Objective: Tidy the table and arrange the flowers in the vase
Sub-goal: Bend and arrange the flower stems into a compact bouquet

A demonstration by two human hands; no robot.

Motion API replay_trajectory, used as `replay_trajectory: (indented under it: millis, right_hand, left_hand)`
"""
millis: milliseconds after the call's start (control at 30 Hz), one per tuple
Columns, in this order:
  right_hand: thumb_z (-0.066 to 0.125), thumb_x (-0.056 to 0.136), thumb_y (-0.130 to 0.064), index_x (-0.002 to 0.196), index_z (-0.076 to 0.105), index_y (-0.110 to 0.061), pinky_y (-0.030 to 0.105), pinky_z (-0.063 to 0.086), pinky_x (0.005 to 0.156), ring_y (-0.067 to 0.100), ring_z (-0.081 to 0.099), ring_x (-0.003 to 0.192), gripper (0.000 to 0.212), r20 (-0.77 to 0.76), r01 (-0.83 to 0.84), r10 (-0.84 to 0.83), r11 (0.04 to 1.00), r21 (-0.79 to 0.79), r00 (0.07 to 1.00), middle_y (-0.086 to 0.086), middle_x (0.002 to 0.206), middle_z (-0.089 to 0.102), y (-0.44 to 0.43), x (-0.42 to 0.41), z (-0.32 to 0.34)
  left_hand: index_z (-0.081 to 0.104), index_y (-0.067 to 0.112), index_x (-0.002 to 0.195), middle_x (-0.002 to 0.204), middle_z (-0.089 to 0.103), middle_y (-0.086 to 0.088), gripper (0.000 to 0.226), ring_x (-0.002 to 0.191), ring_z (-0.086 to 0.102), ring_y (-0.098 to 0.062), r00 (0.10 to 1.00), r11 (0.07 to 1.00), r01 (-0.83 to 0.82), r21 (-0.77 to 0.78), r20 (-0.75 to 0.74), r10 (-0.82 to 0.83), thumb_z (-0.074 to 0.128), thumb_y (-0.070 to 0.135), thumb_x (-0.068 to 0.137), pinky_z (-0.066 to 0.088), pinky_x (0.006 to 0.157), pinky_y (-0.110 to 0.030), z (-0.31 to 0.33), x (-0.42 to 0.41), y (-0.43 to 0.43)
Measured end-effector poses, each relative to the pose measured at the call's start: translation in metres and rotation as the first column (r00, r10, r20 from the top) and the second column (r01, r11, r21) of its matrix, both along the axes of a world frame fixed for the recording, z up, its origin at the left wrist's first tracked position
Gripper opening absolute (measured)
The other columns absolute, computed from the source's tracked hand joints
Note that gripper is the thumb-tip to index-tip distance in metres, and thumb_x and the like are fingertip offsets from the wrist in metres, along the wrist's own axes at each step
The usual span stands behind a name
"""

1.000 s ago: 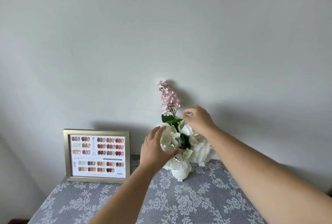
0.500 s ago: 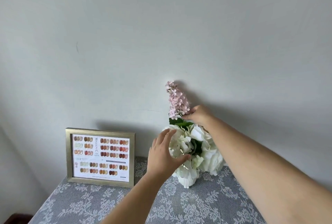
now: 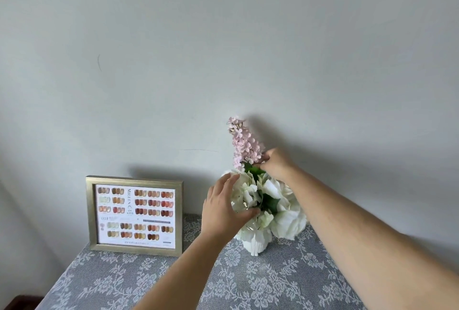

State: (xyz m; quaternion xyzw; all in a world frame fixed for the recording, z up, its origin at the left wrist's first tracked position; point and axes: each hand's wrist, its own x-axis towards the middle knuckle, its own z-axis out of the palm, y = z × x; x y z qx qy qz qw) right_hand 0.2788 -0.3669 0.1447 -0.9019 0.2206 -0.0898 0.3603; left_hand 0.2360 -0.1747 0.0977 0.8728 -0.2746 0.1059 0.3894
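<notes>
A small white vase (image 3: 255,245) stands on the table near the wall, filled with white hydrangea blooms (image 3: 280,208) and green leaves. A tall pink flower spike (image 3: 244,143) rises from the bunch, leaning slightly left. My right hand (image 3: 275,164) pinches the base of the pink spike just above the leaves. My left hand (image 3: 223,208) cups the left side of the white blooms, thumb pressed in under them.
A gold-framed colour-swatch card (image 3: 135,214) leans against the wall left of the vase. The table wears a grey lace floral cloth (image 3: 139,282). The plain grey wall (image 3: 223,49) is right behind the flowers. The table's left edge drops off at bottom left.
My right hand moved from above the white blooms to the base of the pink spike and closed on it. My left hand stays against the white blooms.
</notes>
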Motion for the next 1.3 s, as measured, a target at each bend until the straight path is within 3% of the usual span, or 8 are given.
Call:
replay_trajectory:
  millis: [200,367,433,567,800,1033,1167,1300]
  right_hand:
    - [0.074,0.075,-0.023,0.097,0.067,-0.016,0.023,0.04,0.055,0.011,0.055,0.055,0.024,0.005,-0.031,0.032,0.995,-0.09,0.999,-0.005,0.07,0.06,0.007,-0.007,0.004]
    - [0.071,0.079,-0.025,0.069,0.057,-0.023,0.022,0.038,0.051,0.01,0.053,0.052,0.017,-0.002,-0.063,0.063,0.996,-0.066,0.998,-0.004,0.066,0.06,0.001,-0.016,0.013]
    - [0.066,0.083,-0.025,0.074,0.063,-0.024,0.023,0.043,0.052,0.01,0.054,0.053,0.01,0.052,-0.061,0.06,0.998,0.011,0.997,-0.008,0.068,0.061,-0.003,-0.025,0.019]
    - [0.063,0.081,-0.034,0.083,0.068,-0.027,0.032,0.051,0.076,0.009,0.062,0.079,0.009,0.238,0.026,-0.036,0.999,0.045,0.971,-0.013,0.084,0.066,-0.004,-0.056,0.023]
    - [0.068,0.075,-0.025,0.077,0.058,-0.029,0.023,0.043,0.071,0.005,0.057,0.084,0.012,0.439,0.026,0.003,0.998,-0.061,0.899,-0.012,0.091,0.061,0.013,-0.108,-0.01]
    - [0.07,0.08,-0.019,0.09,0.066,-0.019,0.01,0.041,0.067,0.01,0.061,0.083,0.01,0.457,-0.039,0.08,0.995,-0.097,0.886,-0.004,0.097,0.068,0.027,-0.102,-0.021]
    - [0.065,0.084,-0.021,0.102,0.066,-0.023,0.024,0.047,0.083,0.012,0.061,0.096,0.019,0.456,-0.035,0.057,0.998,-0.056,0.888,-0.006,0.107,0.068,0.027,-0.107,-0.014]
    - [0.053,0.092,-0.026,0.122,0.057,-0.025,0.025,0.04,0.096,0.009,0.052,0.113,0.031,0.538,0.032,-0.009,0.999,-0.034,0.843,-0.005,0.126,0.058,0.021,-0.127,-0.019]
  left_hand:
    - [0.036,0.032,0.135,0.142,0.038,0.013,0.09,0.125,0.038,-0.013,1.0,1.0,-0.005,-0.002,-0.005,0.005,0.074,0.058,0.058,0.037,0.104,-0.035,0.001,0.0,0.001]
    - [0.033,0.034,0.136,0.143,0.035,0.015,0.091,0.126,0.037,-0.011,1.0,1.0,0.002,0.018,0.008,-0.002,0.071,0.063,0.058,0.035,0.105,-0.035,0.002,-0.001,0.003]
    - [0.032,0.036,0.135,0.143,0.034,0.014,0.093,0.126,0.036,-0.01,1.0,1.0,0.0,0.009,0.005,0.0,0.07,0.066,0.056,0.034,0.105,-0.033,0.001,-0.001,0.005]
    - [0.026,0.031,0.14,0.145,0.029,0.007,0.104,0.129,0.035,-0.012,0.998,0.999,-0.028,-0.027,-0.064,0.026,0.069,0.071,0.053,0.032,0.107,-0.037,0.001,-0.003,0.009]
    - [0.029,0.024,0.138,0.144,0.032,0.005,0.103,0.128,0.038,-0.013,0.992,0.997,-0.004,-0.08,-0.126,-0.007,0.074,0.064,0.055,0.038,0.105,-0.037,0.003,-0.012,0.006]
    - [0.03,0.023,0.138,0.141,0.04,0.006,0.099,0.127,0.039,-0.013,0.993,0.996,0.056,-0.064,-0.097,-0.062,0.077,0.056,0.057,0.035,0.106,-0.033,0.009,-0.017,-0.005]
    - [0.026,0.024,0.14,0.145,0.036,0.008,0.102,0.129,0.036,-0.012,0.995,0.998,0.057,0.004,-0.085,-0.057,0.075,0.059,0.058,0.031,0.106,-0.03,0.009,-0.013,0.0]
    - [0.022,0.027,0.142,0.151,0.024,0.007,0.102,0.136,0.027,-0.013,0.996,1.0,0.008,0.026,-0.084,-0.006,0.074,0.059,0.06,0.027,0.11,-0.037,0.005,-0.013,0.01]
